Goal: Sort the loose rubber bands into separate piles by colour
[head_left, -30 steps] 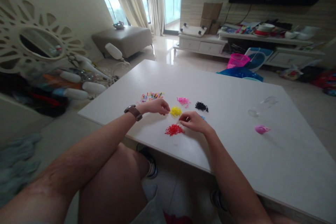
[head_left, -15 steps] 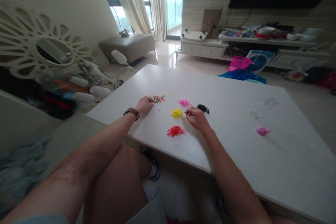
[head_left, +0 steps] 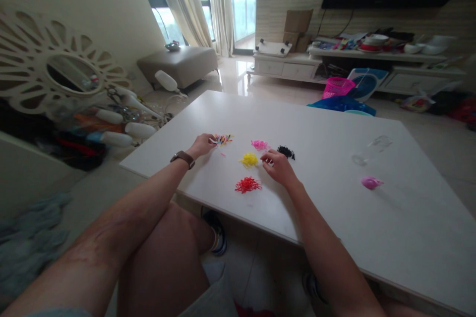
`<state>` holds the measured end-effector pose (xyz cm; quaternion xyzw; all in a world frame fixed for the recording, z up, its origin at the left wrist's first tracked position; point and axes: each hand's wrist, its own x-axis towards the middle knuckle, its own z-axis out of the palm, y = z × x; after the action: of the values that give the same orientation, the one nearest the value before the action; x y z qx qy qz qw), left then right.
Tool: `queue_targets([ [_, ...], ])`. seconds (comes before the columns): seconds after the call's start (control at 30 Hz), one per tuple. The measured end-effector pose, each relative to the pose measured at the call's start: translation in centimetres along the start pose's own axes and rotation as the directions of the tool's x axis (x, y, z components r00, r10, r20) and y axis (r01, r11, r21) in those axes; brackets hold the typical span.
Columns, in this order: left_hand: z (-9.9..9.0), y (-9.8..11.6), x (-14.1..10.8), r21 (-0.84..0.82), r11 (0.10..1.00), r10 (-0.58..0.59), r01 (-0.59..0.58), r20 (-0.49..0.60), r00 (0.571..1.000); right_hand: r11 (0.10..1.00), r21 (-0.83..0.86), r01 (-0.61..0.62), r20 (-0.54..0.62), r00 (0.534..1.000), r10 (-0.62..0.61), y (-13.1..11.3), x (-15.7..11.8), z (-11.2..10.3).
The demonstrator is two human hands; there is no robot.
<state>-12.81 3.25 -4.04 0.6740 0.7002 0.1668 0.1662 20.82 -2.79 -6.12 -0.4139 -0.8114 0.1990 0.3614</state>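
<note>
My left hand (head_left: 202, 145), with a brown-strapped watch on its wrist, has its fingertips pinched at the left edge of a mixed-colour pile of small rubber bands (head_left: 224, 139). What sits in that pinch is too small to make out. My right hand (head_left: 278, 165) hovers with loosely curled fingers and a gap at the thumb, just right of the yellow rubber bands (head_left: 249, 160). Behind it lie pink rubber bands (head_left: 259, 144) and black ones (head_left: 286, 152). Red rubber bands (head_left: 248, 184) form the nearest heap. One stray pink piece (head_left: 223, 154) lies alone near my left hand.
On the white table (head_left: 320, 198), to the right, are a clear plastic container (head_left: 372, 151) and a pink object (head_left: 371, 183). A pink basket (head_left: 338, 87) and blue plastic (head_left: 342, 104) stand beyond the far edge. White lamp shades (head_left: 139, 130) are close to the left side.
My left hand has shifted slightly at the mixed pile, its fingertips still together. The right hand stays beside the yellow bands. The whole view has moved a little.
</note>
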Motion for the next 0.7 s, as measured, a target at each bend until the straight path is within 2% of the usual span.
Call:
queue_targets([
  [0.13,0.5,0.1,0.1,-0.067,0.983,0.18,-0.171,0.176,0.968,1.0,-0.001,0.0,0.003,1.0,0.0,0.0,0.0,0.0],
  [0.2,0.9,0.1,0.2,-0.094,0.974,0.223,-0.206,0.22,0.95,1.0,-0.004,0.004,0.004,1.0,-0.004,0.0,0.0,-0.1],
  [0.53,1.5,0.4,-0.3,-0.103,0.966,0.259,-0.238,0.311,0.915,1.0,-0.019,-0.003,0.02,1.0,0.003,-0.3,-0.1,-0.2],
  [0.7,1.7,0.6,-0.2,-0.085,0.968,0.25,-0.236,0.325,0.912,1.0,-0.023,-0.003,0.027,1.0,0.004,-0.2,-0.1,-0.1],
])
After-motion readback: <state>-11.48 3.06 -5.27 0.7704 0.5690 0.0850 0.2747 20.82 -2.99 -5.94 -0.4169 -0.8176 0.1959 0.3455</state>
